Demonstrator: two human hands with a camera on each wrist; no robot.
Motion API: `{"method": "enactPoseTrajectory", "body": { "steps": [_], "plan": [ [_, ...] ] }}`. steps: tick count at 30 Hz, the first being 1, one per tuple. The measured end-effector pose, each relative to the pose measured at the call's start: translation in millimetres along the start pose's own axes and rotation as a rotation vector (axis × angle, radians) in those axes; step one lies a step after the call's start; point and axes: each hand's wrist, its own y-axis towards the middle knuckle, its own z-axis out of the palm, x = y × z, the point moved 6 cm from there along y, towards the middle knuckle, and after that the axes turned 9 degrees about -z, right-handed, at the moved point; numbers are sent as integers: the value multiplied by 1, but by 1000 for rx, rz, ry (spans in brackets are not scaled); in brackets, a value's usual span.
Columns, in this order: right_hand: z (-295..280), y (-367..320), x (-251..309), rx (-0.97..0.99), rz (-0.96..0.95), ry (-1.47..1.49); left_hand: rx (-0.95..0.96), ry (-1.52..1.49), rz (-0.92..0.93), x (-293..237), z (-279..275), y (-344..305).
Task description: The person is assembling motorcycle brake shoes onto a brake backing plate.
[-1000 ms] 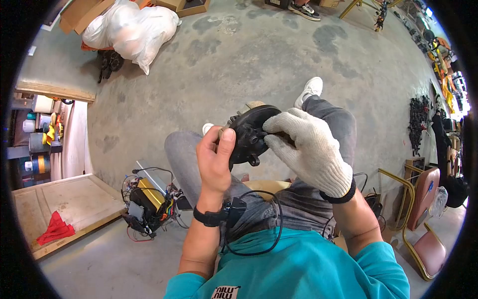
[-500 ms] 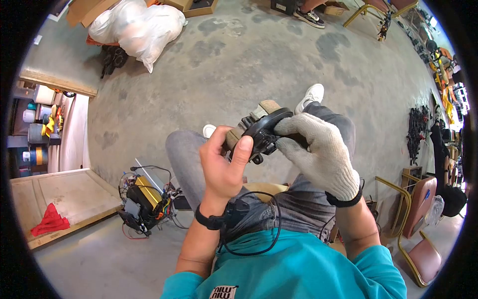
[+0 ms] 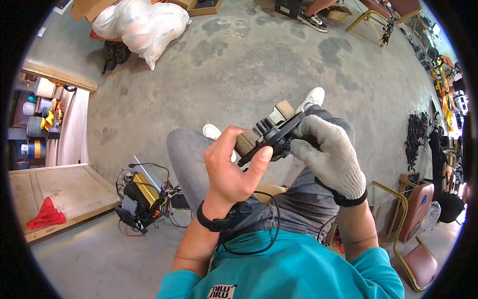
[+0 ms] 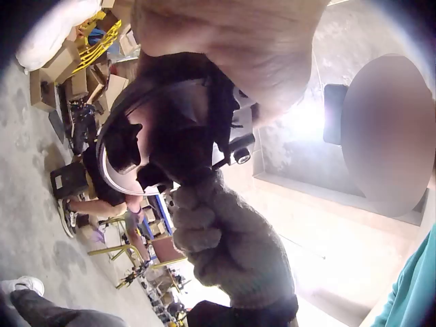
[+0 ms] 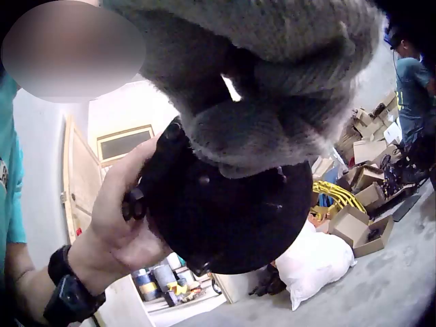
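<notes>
A black round device (image 3: 273, 140) with tan blocks on its far side is held above the lap, tilted. The bare left hand (image 3: 230, 167) grips its left end, thumb on the near side and fingers behind. The gloved right hand (image 3: 332, 157) pinches at the right part of the near face; its fingertips hide what they hold. The right wrist view shows the round black face (image 5: 235, 211) with the gloved fingers (image 5: 252, 129) bent against it and the left hand (image 5: 126, 218) round its edge. In the left wrist view the glove (image 4: 231, 238) has curled fingers under the device.
White bags (image 3: 149, 30) and cardboard boxes lie at the upper left. A wired device with a gold part (image 3: 144, 192) sits on the floor left of the legs. A wooden panel (image 3: 74, 187) carries a red cloth (image 3: 46, 214). Chairs (image 3: 417, 214) stand at right.
The device has turned so its round face is seen more edge-on and its tan blocks show more. Both hands have shifted slightly down and right with it, still on it.
</notes>
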Motion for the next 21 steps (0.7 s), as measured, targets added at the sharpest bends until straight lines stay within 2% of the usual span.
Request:
{"method": "enactPoseTrajectory", "body": {
  "steps": [2,9,11,12,14,17,21],
  "plan": [
    [-2,4,3,38,-114,-59,1,11,28,-2,-1,0],
    [-2,4,-1,24,-144,-7,4,107,139,-13,0,3],
    [2,3,-8,51,30,85,-3,120,159,-12,1,2],
    [3,3,-6,51,30,83,-5,134,183,-12,2,2],
    [4,0,-10,9,150,175,-4,127,196,-15,1,1],
    [2,-1,-11,59,96,127,-4,115,201,-16,1,0],
    [3,0,-10,90,133,138,3,113,164,-15,2,0]
  ]
}}
